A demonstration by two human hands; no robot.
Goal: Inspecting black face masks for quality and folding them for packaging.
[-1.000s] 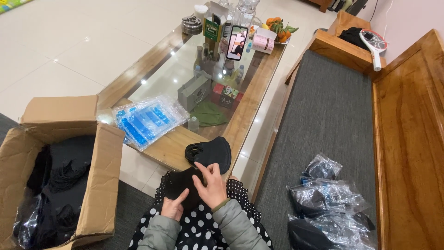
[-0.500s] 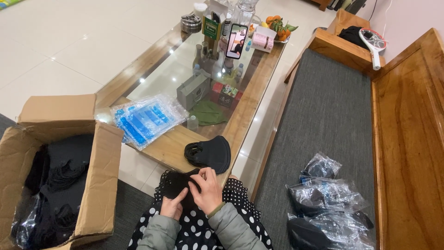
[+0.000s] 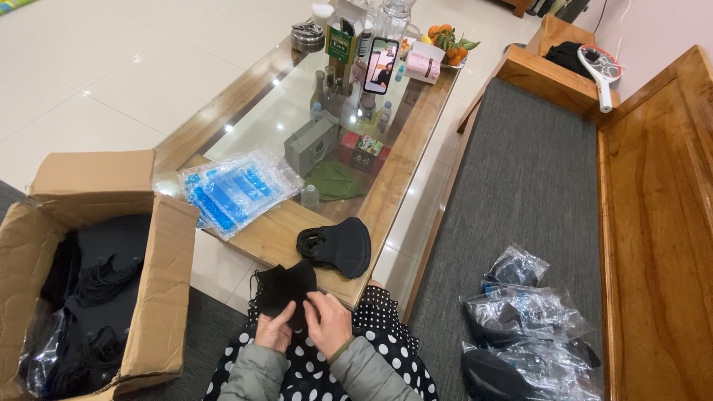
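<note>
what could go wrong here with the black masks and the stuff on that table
1. The stack of black masks sits close to the near edge of the glass table; a knock from the hands might tip it onto the floor.
2. Both hands, left hand and right hand, pinch one black mask over the lap, so an ear loop may snag or twist.

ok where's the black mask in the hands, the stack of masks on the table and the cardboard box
black mask [image 3: 286,288], head view, on its folded cloth body above the fingers
stack of masks [image 3: 343,246], head view, on the top mask's curved side
cardboard box [image 3: 160,286], head view, on the right-hand flap
</note>
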